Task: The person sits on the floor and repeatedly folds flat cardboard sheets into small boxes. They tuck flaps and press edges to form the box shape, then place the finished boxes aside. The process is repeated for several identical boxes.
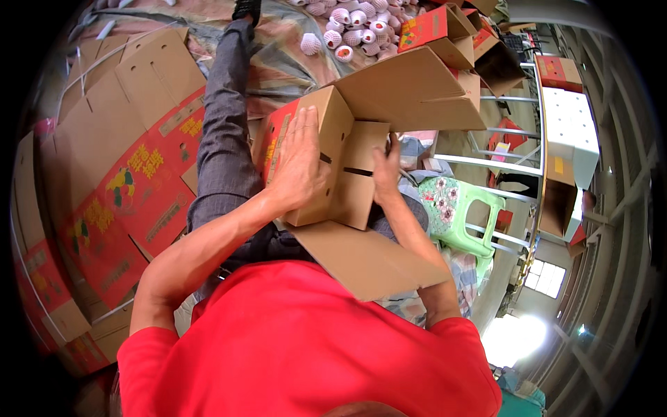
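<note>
An open cardboard box (323,187), brown with a red printed side, lies tilted across my lap. Its long flaps stand out to the far right and toward me. My left hand (299,163) lies flat against the box's left side, fingers stretched and close together. At the right, beside the box's bottom panels (358,170), is my right hand (386,170). Its fingers are blurred and partly hidden. Something small and dark shows at its fingertips, too unclear to name. Dark slots run between the panels.
Flattened red and brown cartons (139,181) are stacked at the left. Fruit in pink foam nets (358,28) is heaped at the far side, near open boxes (438,35). A green stool (462,215) with a floral cushion stands right, before a metal-framed rack (486,163).
</note>
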### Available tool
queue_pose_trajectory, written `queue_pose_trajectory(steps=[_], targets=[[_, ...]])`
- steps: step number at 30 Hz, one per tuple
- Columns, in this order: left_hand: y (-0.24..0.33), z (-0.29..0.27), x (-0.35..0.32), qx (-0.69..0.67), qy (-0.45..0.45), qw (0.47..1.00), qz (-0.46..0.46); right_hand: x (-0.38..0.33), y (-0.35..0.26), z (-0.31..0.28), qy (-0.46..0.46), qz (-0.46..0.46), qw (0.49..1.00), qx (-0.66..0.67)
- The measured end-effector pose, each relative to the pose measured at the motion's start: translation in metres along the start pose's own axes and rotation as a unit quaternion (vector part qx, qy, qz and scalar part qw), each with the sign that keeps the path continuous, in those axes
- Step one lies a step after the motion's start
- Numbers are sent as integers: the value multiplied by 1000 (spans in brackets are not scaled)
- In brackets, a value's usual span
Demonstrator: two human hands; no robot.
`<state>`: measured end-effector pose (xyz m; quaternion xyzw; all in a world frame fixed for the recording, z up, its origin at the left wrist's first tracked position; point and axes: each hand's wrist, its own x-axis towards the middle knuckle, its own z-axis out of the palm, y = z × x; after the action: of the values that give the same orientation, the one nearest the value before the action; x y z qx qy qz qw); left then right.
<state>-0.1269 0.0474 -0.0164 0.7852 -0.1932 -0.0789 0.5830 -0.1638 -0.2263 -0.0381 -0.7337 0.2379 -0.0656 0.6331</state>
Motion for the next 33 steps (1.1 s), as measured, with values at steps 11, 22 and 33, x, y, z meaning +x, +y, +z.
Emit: queue_pose_trajectory(steps=[11,22,33], targets=[[14,38,24,107,-80,985,108,-18,60,37,-50,-269,917,-291],[-44,48,39,306,-184,892,277,-12,16,38,-45,-341,853,-394],[-15,-53,3,50,-16,961,270,3,37,52,-28,-385,822,-418]])
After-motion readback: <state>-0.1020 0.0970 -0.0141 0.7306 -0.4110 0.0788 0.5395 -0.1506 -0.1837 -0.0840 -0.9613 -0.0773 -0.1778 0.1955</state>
